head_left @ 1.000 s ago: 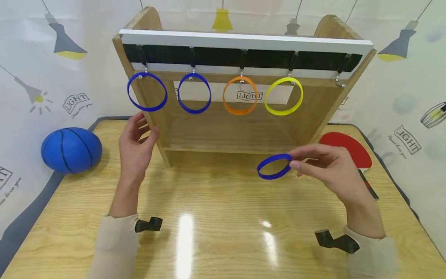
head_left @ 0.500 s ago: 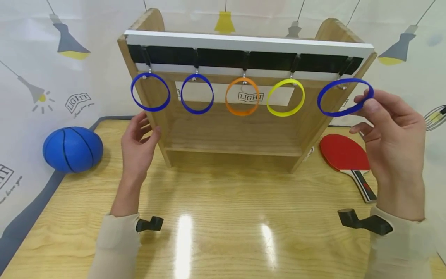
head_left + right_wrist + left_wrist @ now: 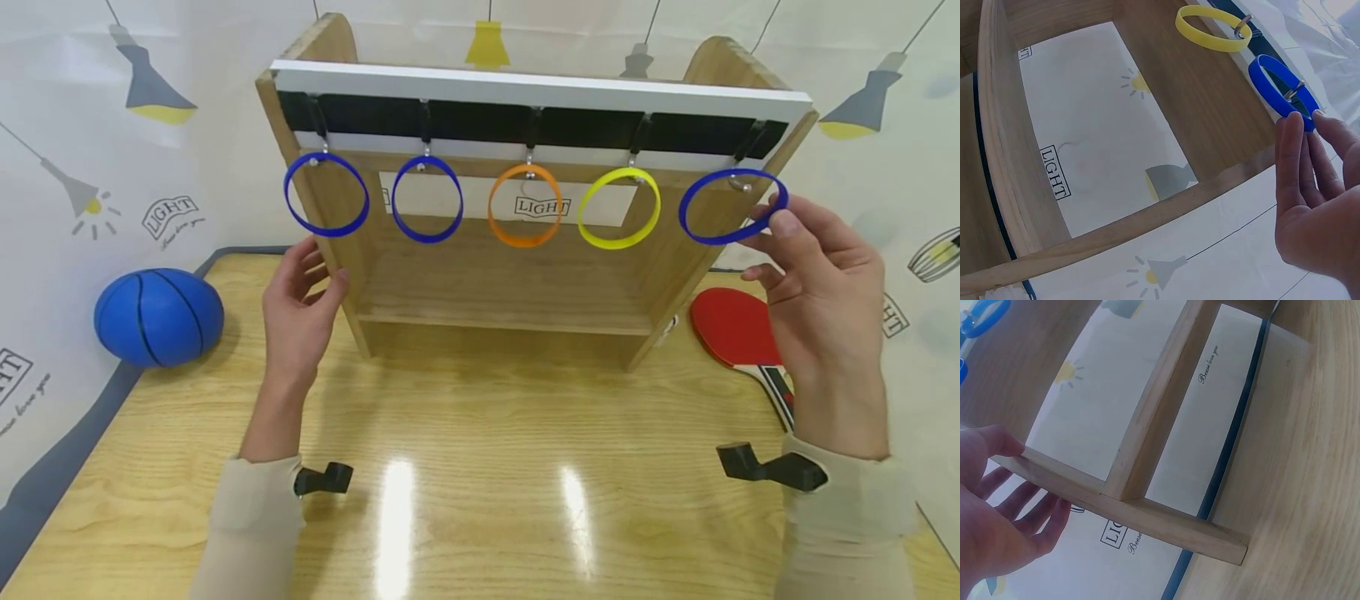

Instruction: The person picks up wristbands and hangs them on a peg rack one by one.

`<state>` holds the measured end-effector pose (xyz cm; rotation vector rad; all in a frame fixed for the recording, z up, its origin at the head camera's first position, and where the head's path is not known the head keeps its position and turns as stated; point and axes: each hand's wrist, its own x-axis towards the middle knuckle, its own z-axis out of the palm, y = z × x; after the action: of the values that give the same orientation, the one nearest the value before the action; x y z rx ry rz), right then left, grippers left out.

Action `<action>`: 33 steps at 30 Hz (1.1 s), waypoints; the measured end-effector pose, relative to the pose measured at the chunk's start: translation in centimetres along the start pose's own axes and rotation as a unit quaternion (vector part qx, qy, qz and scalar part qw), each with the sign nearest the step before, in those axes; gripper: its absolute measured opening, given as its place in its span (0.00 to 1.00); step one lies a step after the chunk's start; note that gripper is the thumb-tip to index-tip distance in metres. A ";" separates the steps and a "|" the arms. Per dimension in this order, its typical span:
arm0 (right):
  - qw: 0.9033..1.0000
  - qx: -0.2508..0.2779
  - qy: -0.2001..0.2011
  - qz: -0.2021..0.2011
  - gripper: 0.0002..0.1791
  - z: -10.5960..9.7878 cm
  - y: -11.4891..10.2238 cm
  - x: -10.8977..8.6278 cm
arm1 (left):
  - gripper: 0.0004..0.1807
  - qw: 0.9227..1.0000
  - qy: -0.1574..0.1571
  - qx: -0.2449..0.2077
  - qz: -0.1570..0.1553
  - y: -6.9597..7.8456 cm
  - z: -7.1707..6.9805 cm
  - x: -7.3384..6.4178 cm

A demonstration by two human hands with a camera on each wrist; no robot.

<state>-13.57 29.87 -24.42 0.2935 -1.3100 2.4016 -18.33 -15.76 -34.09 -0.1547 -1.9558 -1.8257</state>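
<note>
At the right end of the wooden rack [image 3: 502, 304], my right hand [image 3: 828, 308] pinches a blue wristband [image 3: 716, 241] between thumb and fingers. The rightmost metal hook [image 3: 741, 185] shows inside that band's loop; in the right wrist view the hook [image 3: 1295, 90] also appears within the blue loop. My left hand [image 3: 300, 329] grips the rack's left side panel, thumb on the inner side and fingers on the outer, as the left wrist view shows. Two blue wristbands [image 3: 327, 232], an orange wristband [image 3: 525, 242] and a yellow wristband [image 3: 618, 244] hang from the other hooks.
A blue ball [image 3: 159, 318] with black seams lies on the wooden table [image 3: 480, 433] at the left. To the right lies a red table tennis bat [image 3: 731, 325], its handle partly behind my right wrist. Lamp-patterned covering [image 3: 67, 208] stands behind the rack.
My right hand has carried the blue wristband from low before the rack up and right to the last hook, then slightly left over the last half second. My left hand stays on the panel.
</note>
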 end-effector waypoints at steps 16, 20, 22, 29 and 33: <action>0.998 -0.057 0.013 0.006 0.24 -1.0 0.9 -0.3 | 0.24 1.000 -0.004 0.004 -0.004 -0.1 -0.1 -0.3; 0.995 -0.095 0.026 0.003 0.25 -1.7 1.3 -0.8 | 0.24 1.000 -0.004 -0.001 -0.002 -0.2 0.0 -0.2; 0.994 -0.104 0.038 0.015 0.26 -2.2 1.5 -1.3 | 0.24 1.000 -0.005 -0.003 -0.001 -0.2 0.0 -0.1; 0.983 -0.181 0.035 0.022 0.22 -3.5 3.4 -2.9 | 0.24 1.000 -0.004 0.000 -0.001 -0.4 0.0 0.1; 0.968 -0.250 0.013 0.004 0.19 -3.8 4.7 -3.5 | 0.24 1.000 -0.004 0.004 -0.003 -0.3 -0.1 0.1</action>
<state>-12.43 30.00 -31.31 0.1103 -1.8412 1.9784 -18.49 -15.88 -34.28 -0.1540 -1.9702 -1.8239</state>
